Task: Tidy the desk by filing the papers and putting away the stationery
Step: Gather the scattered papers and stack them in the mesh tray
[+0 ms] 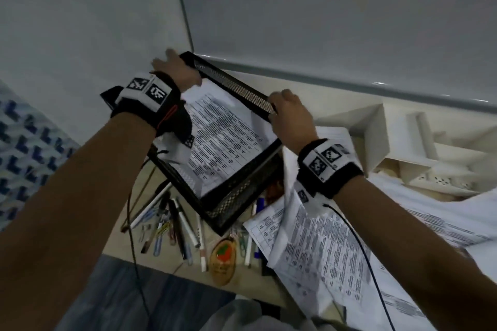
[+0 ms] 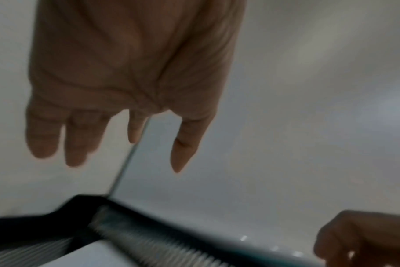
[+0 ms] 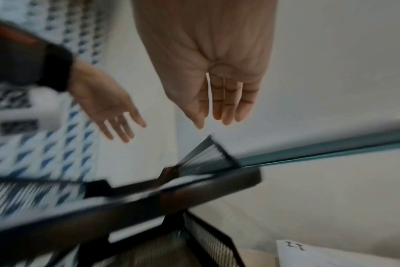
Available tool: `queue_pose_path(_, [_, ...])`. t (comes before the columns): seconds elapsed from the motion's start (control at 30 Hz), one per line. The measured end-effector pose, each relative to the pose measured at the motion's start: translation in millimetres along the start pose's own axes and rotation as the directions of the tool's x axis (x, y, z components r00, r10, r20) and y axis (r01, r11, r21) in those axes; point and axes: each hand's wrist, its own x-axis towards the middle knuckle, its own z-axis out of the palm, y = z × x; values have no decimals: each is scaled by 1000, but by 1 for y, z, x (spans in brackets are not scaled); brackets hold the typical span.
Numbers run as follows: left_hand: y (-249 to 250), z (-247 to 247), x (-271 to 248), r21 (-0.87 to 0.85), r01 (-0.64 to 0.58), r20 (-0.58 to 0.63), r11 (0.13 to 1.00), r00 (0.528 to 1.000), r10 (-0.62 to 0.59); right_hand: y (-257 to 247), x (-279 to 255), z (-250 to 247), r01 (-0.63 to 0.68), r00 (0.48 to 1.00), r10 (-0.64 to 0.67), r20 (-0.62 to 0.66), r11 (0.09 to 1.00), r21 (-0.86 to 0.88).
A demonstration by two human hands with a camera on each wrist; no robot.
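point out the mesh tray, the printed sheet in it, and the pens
mesh tray [image 1: 236,87], head view, on its far mesh wall.
printed sheet [image 1: 223,142], head view, middle of the printed table.
pens [image 1: 185,223], head view, on a white barrel in the pile below the tray.

Wall [image 1: 322,8] close behind tray [image 1: 234,86]; pens [image 1: 177,220] crowd the front.

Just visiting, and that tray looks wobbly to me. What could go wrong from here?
Neither the left hand nor the right hand grips the black mesh tray; it looks tilted, so it might tip and spill its printed sheets. Pens lie by its near corner and could get knocked off the desk edge. The right wrist's cable crosses the loose papers and may drag them.
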Motion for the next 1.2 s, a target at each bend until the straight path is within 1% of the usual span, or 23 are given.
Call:
queue_pose_path(0.03, [14, 0, -8, -89, -102, 16, 991, 995, 103, 14, -5, -9, -72, 994, 80, -72, 990, 118])
queue_pose_path(0.1, [39, 15, -38, -206, -280, 61, 938, 953, 298, 50, -23, -25, -255, 939, 307, -158, 925, 281])
queue_pose_path(0.13, [49, 28, -53, -258, -337, 97, 905, 923, 372, 69, -35, -30, -353, 901, 409, -147, 886, 301])
queue_pose_path(0.2, [62, 65, -77, -336, -356, 212, 872, 874, 438, 103, -66, -26, -539, 830, 557, -29, 815, 215])
queue_pose_path(0.23, [66, 87, -86, -350, -332, 296, 876, 848, 440, 118, -83, -21, -625, 781, 622, 60, 773, 114])
queue_pose_path(0.3, [68, 137, -97, -303, -258, 483, 917, 789, 381, 135, -119, -10, -755, 627, 753, 200, 651, -83])
queue_pose_path(0.33, [66, 160, -101, -240, -216, 569, 946, 759, 318, 138, -135, -6, -802, 542, 805, 241, 581, -139])
queue_pose_path(0.37, [61, 181, -104, -176, -183, 628, 967, 736, 254, 143, -149, -2, -834, 471, 840, 268, 524, -176])
queue_pose_path(0.4, [57, 203, -109, -114, -164, 659, 980, 726, 198, 148, -165, -1, -856, 416, 860, 296, 480, -193])
queue_pose_path(0.43, [46, 218, -108, -61, -159, 655, 985, 739, 159, 150, -174, 5, -869, 389, 865, 318, 459, -185])
queue_pose_path(0.5, [29, 248, -115, 37, -170, 599, 985, 792, 114, 156, -188, 11, -894, 348, 880, 324, 415, -169])
queue_pose_path(0.53, [24, 260, -122, 74, -184, 555, 980, 824, 113, 161, -193, 11, -896, 343, 889, 305, 407, -178])
queue_pose_path(0.57, [20, 268, -128, 94, -203, 504, 975, 854, 129, 165, -195, 11, -888, 354, 889, 289, 417, -195])
queue_pose_path(0.63, [16, 280, -137, 105, -216, 459, 971, 876, 145, 170, -198, 10, -862, 413, 868, 276, 470, -190])
queue_pose_path(0.7, [13, 283, -140, 110, -184, 441, 977, 890, 118, 166, -196, 12, -846, 467, 842, 272, 514, -139])
queue_pose_path(0.73, [12, 283, -140, 112, -171, 428, 979, 897, 108, 162, -194, 13, -852, 470, 837, 280, 513, -105])
queue_pose_path(0.8, [11, 281, -139, 64, -146, 422, 987, 900, 105, 155, -188, 18, -874, 447, 842, 301, 483, -52])
queue_pose_path(0.9, [12, 274, -134, -132, -92, 376, 987, 917, 136, 158, -184, 17, -866, 434, 842, 320, 488, -110])
queue_pose_path(0.97, [9, 267, -127, -229, -88, 303, 969, 940, 157, 173, -182, 6, -833, 475, 819, 323, 537, -137])
queue_pose_path(1.0, [6, 265, -124, -256, -78, 271, 964, 951, 149, 184, -180, -1, -814, 510, 796, 326, 569, -118])
queue_pose_path(1.07, [4, 260, -119, -262, -88, 212, 961, 966, 146, 209, -175, -19, -777, 561, 750, 351, 623, -89])
queue_pose_path(1.13, [6, 255, -118, -266, -92, 188, 959, 971, 146, 233, -169, -35, -726, 570, 719, 399, 667, -165])
queue_pose_path(1.2, [10, 252, -119, -312, -85, 188, 946, 971, 149, 247, -167, -43, -640, 542, 723, 428, 686, -347])
